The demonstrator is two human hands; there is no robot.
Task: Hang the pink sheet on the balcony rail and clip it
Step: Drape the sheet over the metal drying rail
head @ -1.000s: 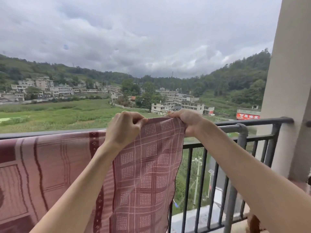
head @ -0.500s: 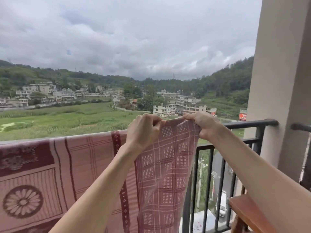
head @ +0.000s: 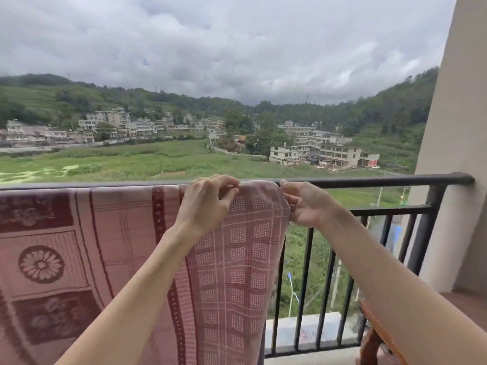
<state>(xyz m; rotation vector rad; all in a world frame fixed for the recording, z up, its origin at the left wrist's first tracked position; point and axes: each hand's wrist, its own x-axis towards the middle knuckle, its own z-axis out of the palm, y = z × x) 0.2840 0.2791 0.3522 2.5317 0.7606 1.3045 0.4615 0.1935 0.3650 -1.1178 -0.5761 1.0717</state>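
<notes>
1. Where the black balcony rail (head: 369, 180) crosses the view, one pink sheet (head: 110, 248) hangs over its top bar, draped down the near side from the left edge of the picture to a free side edge near the middle.
2. Two bare hands are in view, both raised to the top bar at the sheet's right end, with both forearms reaching up from the bottom of the picture.
3. The left hand (head: 205, 204) lies back-up on the sheet, its fingers curled and its fingertips pinching a fold of the cloth right at the bar.
4. The right hand (head: 307, 204) sits just beside the sheet's side edge, thumb and fingers closed on that edge at the top corner, the wrist bent down and to the right.
5. The sheet shows two patterns: a plaid with dotted squares on the right strip, and on the left darker maroon panels with one round flower medallion (head: 41, 264).
6. Below the top bar runs one lower horizontal bar, and right of the sheet several upright black bars stand exposed; their exact count is hard to fix.
7. One beige pillar (head: 456, 143) meets the rail's right end.
8. One reddish wooden edge (head: 379, 327), apparently furniture, shows at the lower right, partly hidden by the right forearm.
9. No container appears; beyond the rail lie green fields, pale buildings and wooded hills under cloud.
</notes>
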